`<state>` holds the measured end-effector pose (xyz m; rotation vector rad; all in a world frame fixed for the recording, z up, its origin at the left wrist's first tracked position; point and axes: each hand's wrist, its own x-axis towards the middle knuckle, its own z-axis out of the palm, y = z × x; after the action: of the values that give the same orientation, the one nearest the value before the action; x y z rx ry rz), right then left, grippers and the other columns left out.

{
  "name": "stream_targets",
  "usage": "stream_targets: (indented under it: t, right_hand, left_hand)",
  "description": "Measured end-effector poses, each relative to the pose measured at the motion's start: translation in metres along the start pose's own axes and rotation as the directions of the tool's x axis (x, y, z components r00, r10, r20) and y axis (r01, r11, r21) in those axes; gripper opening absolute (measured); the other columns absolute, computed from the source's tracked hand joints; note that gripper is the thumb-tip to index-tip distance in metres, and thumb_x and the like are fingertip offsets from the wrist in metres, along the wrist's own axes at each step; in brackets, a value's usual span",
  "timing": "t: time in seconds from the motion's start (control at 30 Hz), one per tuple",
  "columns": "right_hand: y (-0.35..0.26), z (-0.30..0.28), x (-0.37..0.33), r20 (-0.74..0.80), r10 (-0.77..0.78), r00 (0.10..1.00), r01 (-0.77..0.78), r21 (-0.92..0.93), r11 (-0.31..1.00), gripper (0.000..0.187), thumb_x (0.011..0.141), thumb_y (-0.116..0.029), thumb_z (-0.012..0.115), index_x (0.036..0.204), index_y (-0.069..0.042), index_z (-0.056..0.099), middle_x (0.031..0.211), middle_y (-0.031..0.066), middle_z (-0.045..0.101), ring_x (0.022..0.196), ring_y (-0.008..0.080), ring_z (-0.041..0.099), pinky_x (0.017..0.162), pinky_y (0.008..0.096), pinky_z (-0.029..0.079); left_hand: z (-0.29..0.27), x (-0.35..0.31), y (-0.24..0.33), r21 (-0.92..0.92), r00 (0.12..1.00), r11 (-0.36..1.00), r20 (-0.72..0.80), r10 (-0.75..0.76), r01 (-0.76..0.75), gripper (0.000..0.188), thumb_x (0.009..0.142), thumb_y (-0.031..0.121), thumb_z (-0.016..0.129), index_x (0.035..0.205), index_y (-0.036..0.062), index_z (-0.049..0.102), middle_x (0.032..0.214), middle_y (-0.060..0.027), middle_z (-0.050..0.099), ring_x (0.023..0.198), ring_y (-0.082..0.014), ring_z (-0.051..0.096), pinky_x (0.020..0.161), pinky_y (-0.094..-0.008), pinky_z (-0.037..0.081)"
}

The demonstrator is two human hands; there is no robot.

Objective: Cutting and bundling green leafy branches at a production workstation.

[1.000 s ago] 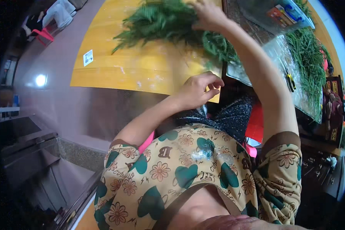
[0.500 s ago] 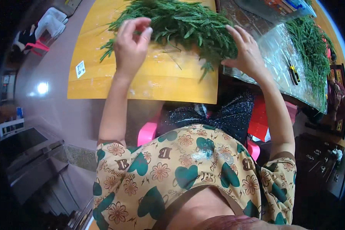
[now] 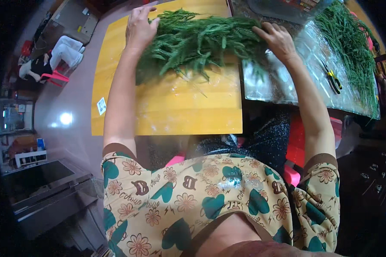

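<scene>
Apparently a home workroom, glossy floor (image 3: pixel 75 100), pink plastic chair (image 3: pixel 57 77), yellow table (image 3: pixel 180 113), pliers (image 3: pixel 333 81)

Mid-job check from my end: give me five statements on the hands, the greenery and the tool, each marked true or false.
1. The left hand is at the left end of the greenery. True.
2. The right hand holds the pliers. False: it is at the greenery's right end, and the pliers lie apart from it.
3. A second green pile lies to the right of the pliers. True.
4. The pliers have red and white handles. False: they are yellow and black.
5. The white label is near the left edge of the yellow tabletop. True.
</scene>
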<state>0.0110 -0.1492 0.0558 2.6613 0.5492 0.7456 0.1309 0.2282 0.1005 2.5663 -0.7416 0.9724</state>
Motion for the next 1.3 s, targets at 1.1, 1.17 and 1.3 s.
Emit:
stream_targets:
  t: [1.1, 1.17, 1.3]
  right_hand:
    - [-0.131, -0.115, -0.086, 0.036, 0.604, 0.796, -0.202, 0.957, 0.208, 0.024, 0.081, -0.005, 0.061, 0.104, -0.003, 0.059, 0.096, 0.0062, 0.062, 0.081, 0.0115, 0.058, 0.069, 0.0228, 0.047]
    - [-0.145, -0.109, -0.091, 0.017, 0.607, 0.794, -0.173, 0.965, 0.199, 0.022, 0.083, -0.007, 0.059, 0.104, -0.003, 0.060, 0.094, 0.0055, 0.062, 0.081, 0.0100, 0.057, 0.070, 0.0210, 0.046]
    - [-0.156, -0.091, -0.108, 0.092, 0.629, 0.772, -0.168, 0.984, 0.061, 0.016, 0.085, -0.009, 0.057, 0.099, -0.001, 0.061, 0.092, 0.0066, 0.063, 0.079, 0.0108, 0.058, 0.068, 0.0214, 0.046]
  left_hand:
    - [-0.043, -0.096, 0.203, -0.669, 0.919, 0.721, 0.146, 0.367, -0.182, 0.012, 0.077, 0.015, 0.063, 0.087, 0.0081, 0.064, 0.079, -0.0092, 0.062, 0.064, -0.0238, 0.057, 0.061, -0.0332, 0.045]
    - [-0.036, -0.121, 0.211, -0.729, 0.921, 0.683, 0.234, 0.310, -0.044, 0.013, 0.076, 0.015, 0.063, 0.086, 0.0076, 0.064, 0.079, -0.0095, 0.062, 0.064, -0.0226, 0.057, 0.062, -0.0322, 0.045]
    - [-0.022, -0.142, 0.218, -0.824, 0.926, 0.550, 0.302, 0.226, 0.135, 0.016, 0.077, 0.018, 0.064, 0.087, 0.0059, 0.064, 0.077, -0.0097, 0.062, 0.065, -0.0189, 0.059, 0.063, -0.0288, 0.046]
